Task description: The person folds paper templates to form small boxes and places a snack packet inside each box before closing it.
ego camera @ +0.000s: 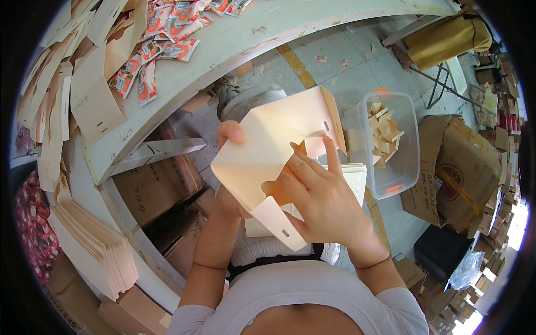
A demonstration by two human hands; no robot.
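A partly folded cream paperboard box [268, 138] with slotted end flaps is held above my lap. My left hand [230, 136] grips its left side, thumb on the outer face and the other fingers hidden beneath. The fingers of my right hand [326, 197] reach into the cut-out opening in the board, with the index finger extended near a slot. Whether those fingers pinch the board or only press on it is partly hidden. Under my hands, more flat cream paperboard pieces [355, 178] rest on my lap.
A clear plastic bin [412, 155] with small paperboard scraps stands at the right, beside a large cardboard carton [469, 171]. On the white table [234, 39] lie wrapped packets [178, 49] and loose box blanks [94, 92]. A stack of blanks [92, 247] sits lower left.
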